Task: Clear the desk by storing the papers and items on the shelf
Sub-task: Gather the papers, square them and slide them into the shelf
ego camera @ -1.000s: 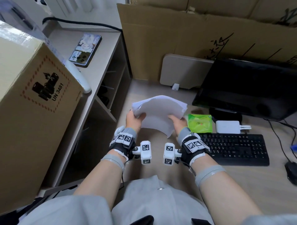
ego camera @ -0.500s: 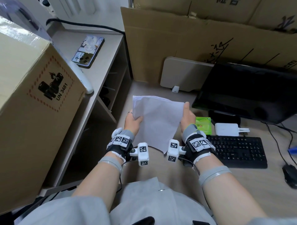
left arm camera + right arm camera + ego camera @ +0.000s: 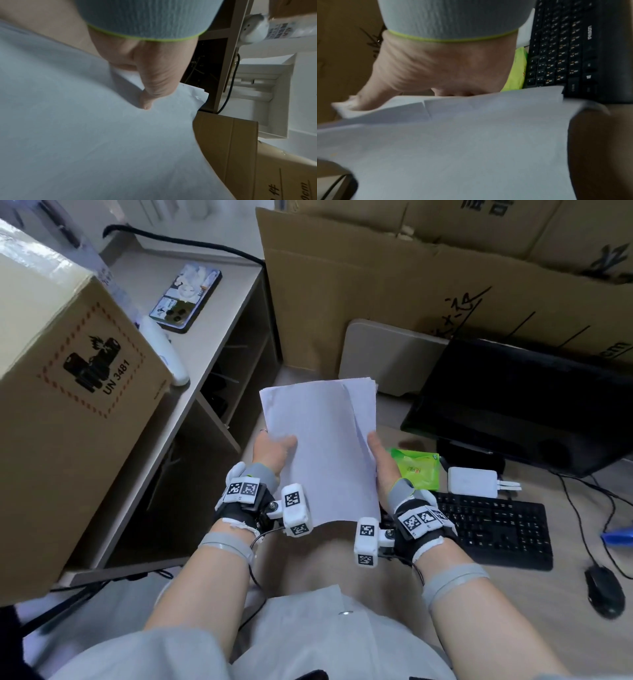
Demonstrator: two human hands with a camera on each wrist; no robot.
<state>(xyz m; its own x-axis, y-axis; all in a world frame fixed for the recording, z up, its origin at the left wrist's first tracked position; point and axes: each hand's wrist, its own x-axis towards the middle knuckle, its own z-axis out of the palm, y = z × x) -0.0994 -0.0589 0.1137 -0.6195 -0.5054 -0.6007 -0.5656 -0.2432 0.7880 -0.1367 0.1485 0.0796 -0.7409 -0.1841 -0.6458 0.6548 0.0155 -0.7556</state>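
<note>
A stack of white papers (image 3: 322, 446) is held upright above the desk (image 3: 565, 628), in front of my chest. My left hand (image 3: 274, 451) grips its left edge, thumb on the front sheet (image 3: 145, 104). My right hand (image 3: 382, 460) grips its right edge, thumb on top and fingers behind (image 3: 388, 86). The sheets are roughly squared, with some corners offset (image 3: 426, 111). The shelf unit (image 3: 219, 392) stands to the left, its open compartments dark. A green packet (image 3: 416, 467) and a white adapter (image 3: 472, 482) lie on the desk just right of the papers.
A large cardboard box (image 3: 68, 392) fills the shelf top at the near left, with a phone (image 3: 186, 297) and a white device (image 3: 164, 354) behind it. A monitor (image 3: 524, 405), keyboard (image 3: 493, 529) and mouse (image 3: 604, 590) lie to the right. Cardboard sheets (image 3: 411, 285) lean along the back.
The papers went from a curved, drooping bundle to an upright, straightened stack. Both hands shifted along its side edges and raised it a little.
</note>
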